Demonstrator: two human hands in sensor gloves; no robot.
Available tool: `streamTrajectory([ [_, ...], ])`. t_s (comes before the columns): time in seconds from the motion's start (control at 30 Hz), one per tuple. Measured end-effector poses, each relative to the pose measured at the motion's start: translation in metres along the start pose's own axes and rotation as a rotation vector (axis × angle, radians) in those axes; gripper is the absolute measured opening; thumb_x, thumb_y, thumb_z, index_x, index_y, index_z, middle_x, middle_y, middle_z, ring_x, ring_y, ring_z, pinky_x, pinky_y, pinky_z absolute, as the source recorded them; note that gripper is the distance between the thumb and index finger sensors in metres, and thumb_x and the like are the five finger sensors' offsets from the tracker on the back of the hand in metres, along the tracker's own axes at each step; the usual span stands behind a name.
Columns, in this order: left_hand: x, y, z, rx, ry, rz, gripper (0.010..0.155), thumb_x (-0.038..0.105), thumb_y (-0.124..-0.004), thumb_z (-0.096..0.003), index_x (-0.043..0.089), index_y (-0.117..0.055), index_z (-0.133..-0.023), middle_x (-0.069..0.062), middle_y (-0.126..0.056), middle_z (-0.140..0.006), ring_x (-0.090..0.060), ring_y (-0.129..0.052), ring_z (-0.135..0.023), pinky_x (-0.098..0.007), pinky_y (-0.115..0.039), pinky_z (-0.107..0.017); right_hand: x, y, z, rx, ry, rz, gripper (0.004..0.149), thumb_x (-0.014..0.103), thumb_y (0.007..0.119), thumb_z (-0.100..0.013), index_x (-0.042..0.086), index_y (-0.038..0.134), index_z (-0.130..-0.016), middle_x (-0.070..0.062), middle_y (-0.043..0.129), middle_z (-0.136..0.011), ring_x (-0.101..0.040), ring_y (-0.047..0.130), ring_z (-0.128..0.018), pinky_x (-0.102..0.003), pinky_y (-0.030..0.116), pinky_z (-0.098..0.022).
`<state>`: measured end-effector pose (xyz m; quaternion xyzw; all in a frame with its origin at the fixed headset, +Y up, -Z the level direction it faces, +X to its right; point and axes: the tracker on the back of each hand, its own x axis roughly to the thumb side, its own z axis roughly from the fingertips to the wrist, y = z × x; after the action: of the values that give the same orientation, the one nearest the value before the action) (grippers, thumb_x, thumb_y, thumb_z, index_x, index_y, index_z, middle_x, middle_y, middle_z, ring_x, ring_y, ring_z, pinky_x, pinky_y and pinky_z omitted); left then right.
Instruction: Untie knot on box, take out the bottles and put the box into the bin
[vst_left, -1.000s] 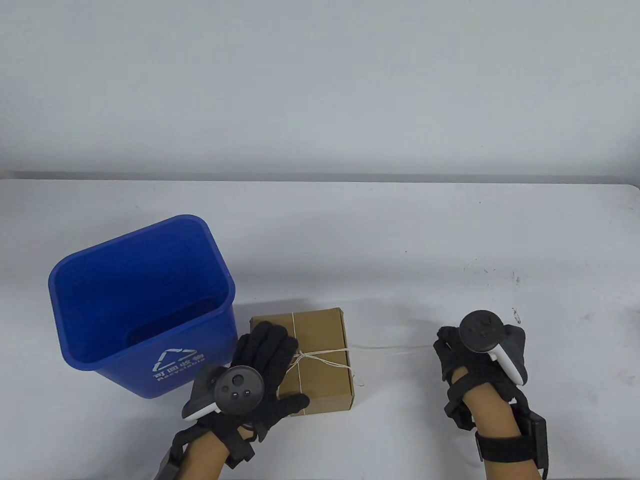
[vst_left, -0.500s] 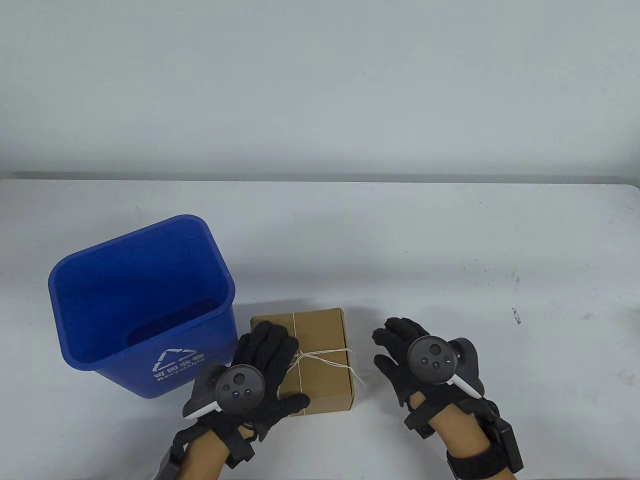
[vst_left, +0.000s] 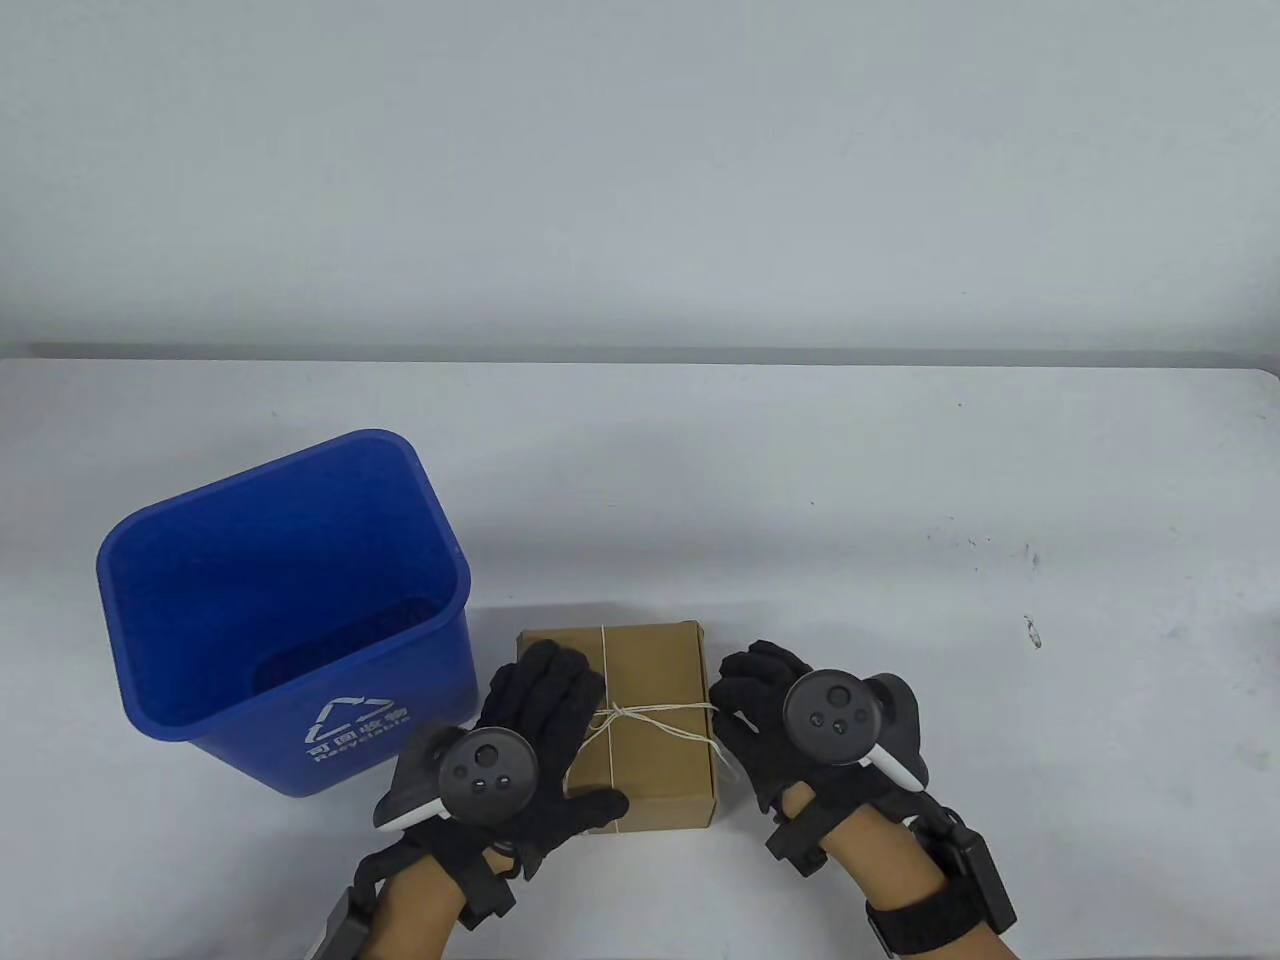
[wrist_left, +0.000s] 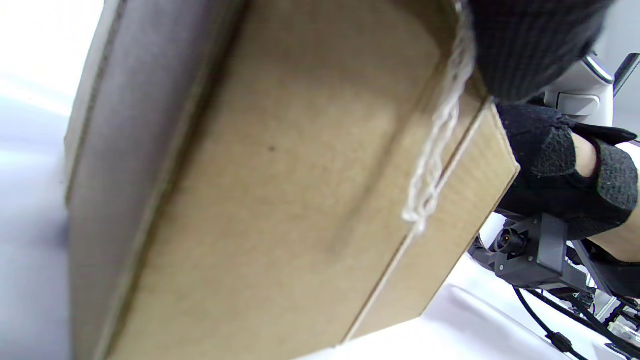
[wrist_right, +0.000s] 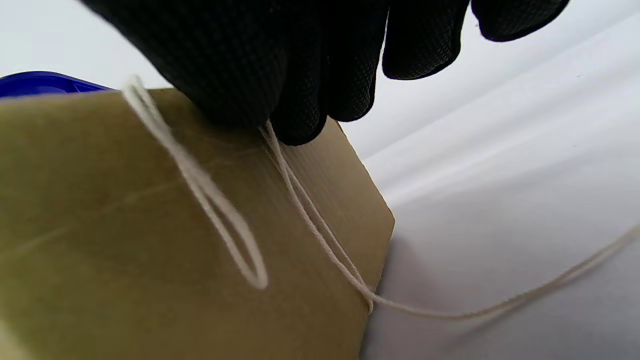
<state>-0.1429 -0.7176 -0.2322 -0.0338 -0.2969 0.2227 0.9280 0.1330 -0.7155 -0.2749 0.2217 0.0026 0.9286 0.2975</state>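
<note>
Table view overhead, far; both wrist views close, sharing box (vst_left: 650, 730).

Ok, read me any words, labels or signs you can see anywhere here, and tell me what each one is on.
White recycling-arrows triangle: on the front wall of the blue bin.
"Recyclable": white print under a row of Chinese characters on the same wall; the characters are too small to read surely.
Cardboard box, string, hand trackers: no readable text.

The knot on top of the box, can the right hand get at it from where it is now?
Probably yes: the right hand sits at the box's right edge, and the knot lies uncovered just beside the left hand's fingers.
</note>
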Motion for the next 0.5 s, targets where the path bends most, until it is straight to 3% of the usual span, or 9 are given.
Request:
streamTrajectory([
  [0.5, 0.0, 0.0, 0.001, 0.004, 0.001, -0.002, 0.103, 0.07, -0.071, -0.0438, 0.011, -0.028, -0.117, -0.014, -0.019, -0.12, -0.047, -0.01, -0.113, -0.066, -0.015, -0.075, -0.012, -0.012, 0.004, -0.016, 0.015, 0.044, 0.037, 0.03, 0.08, -0.047, 0.009, 0.085, -0.077, -0.013, 0.072, -0.094, -0.051, 0.061, -0.093, -0.07, 0.05, -0.062],
])
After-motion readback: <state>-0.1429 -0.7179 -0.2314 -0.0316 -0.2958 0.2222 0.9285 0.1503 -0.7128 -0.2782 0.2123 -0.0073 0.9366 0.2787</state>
